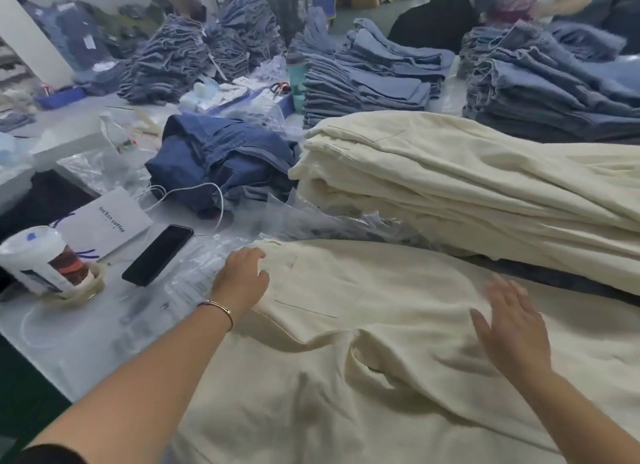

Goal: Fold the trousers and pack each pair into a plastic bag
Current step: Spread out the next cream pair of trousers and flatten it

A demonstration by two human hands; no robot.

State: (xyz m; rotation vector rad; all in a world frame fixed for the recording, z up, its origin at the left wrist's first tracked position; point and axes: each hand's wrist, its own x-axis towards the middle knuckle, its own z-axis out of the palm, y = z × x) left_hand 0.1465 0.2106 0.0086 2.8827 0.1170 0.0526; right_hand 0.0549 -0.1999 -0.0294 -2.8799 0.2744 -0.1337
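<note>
Fingers of the left hand (242, 276) curl over the waistband corner of the cream trousers (363, 352), gripping the cloth; the right hand (512, 325), blurred, hovers flat with straight fingers over the same trousers, holding nothing. These trousers lie spread and creased, just in front of the tall stack of cream trousers (467, 193). Clear plastic bags (207, 255) lie beside the waistband corner. Likely risk: creases near the crotch get folded in unless smoothed first. Left of the trousers, a phone (157, 254) and cup (45, 259) crowd the table, so a wide sweep could knock them; room stays mostly toward the person.
</note>
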